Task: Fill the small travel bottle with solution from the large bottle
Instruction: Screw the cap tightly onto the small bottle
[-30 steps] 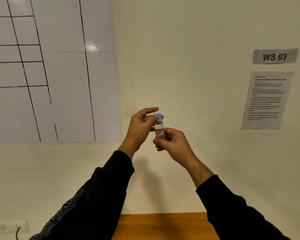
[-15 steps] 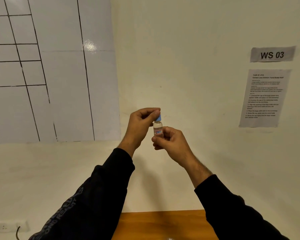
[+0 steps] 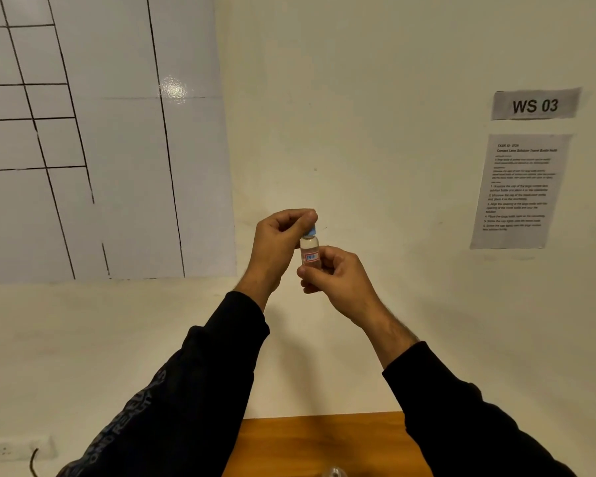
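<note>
Wall: cream-painted, fills most of the view; both arms raised in front of it.
Tile sheet [image 3: 83, 132]: glossy white panel w/ thin black grid lines, upper left, one bright glare spot near its right edge.
Socket strip [image 3: 14, 449]: white, low on the wall at far left, dark cable hanging just beside it.
Left sleeve [image 3: 186, 390]: black, grey lettering along the forearm, text too dark to read.
Left hand [image 3: 276, 242]: up at mid-frame, grip curled, thumb & fingertips pinching the blue cap [image 3: 311, 231] from above.
Small travel bottle [image 3: 309, 253]: clear, upright, held in the air between the two hands, well above the surface; small label w/ red border on its front; cap sits on its neck. Liquid level: cannot tell.
Right hand [image 3: 338, 277]: just below & right of the left hand, grip closed round the bottle's lower body, thumb across the front under the label.
Right sleeve [image 3: 461, 407]: black, pushed back so the wrist shows.
Surface [image 3: 324, 442]: orange-brown wood, only a strip seen at bottom centre btwn the arms; a clear rounded top [image 3: 334, 472] pokes in at the bottom edge, too cropped to identify.
Sign [image 3: 535, 105]: grey strip reading "WS 03", upper right.
Instruction sheet [image 3: 520, 191]: printed page below the sign, numbered steps, print too small to read.
</note>
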